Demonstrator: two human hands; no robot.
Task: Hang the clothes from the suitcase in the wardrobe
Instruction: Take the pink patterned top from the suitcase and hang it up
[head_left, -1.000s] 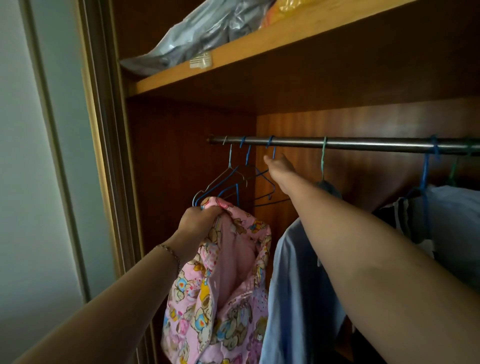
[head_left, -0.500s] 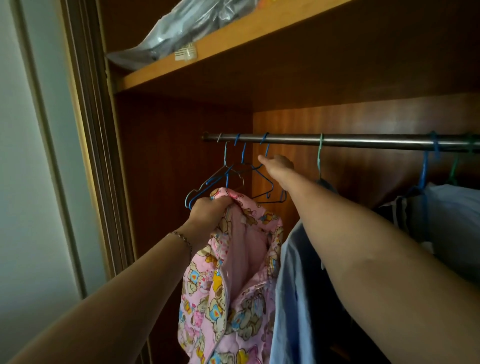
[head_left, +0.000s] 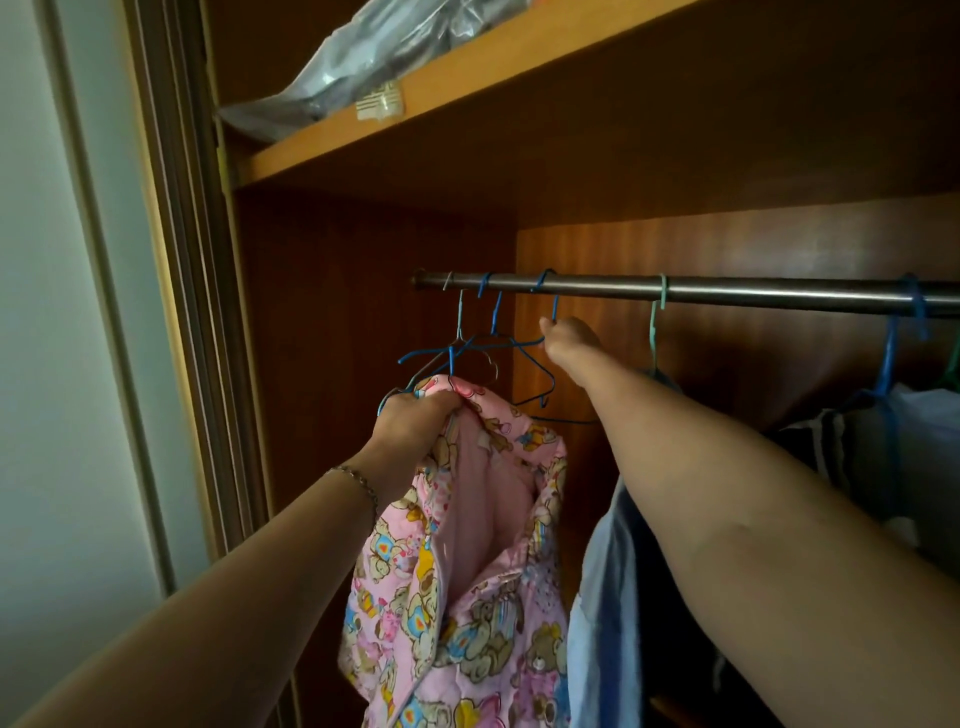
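Head view: the pink garment (head_left: 467, 545) is bunched by its collar in the clenched left hand (head_left: 415, 421), kept raised below the rail (head_left: 727, 296), while an empty blue hanger (head_left: 540, 364) is pinched by the right hand (head_left: 569, 343), apparently to free it.

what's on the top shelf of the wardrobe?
On the shelf lies a crumpled grey plastic bag with something dark inside; what it is cannot be told. A small white piece sits at the shelf's front edge. The rest is out of frame.
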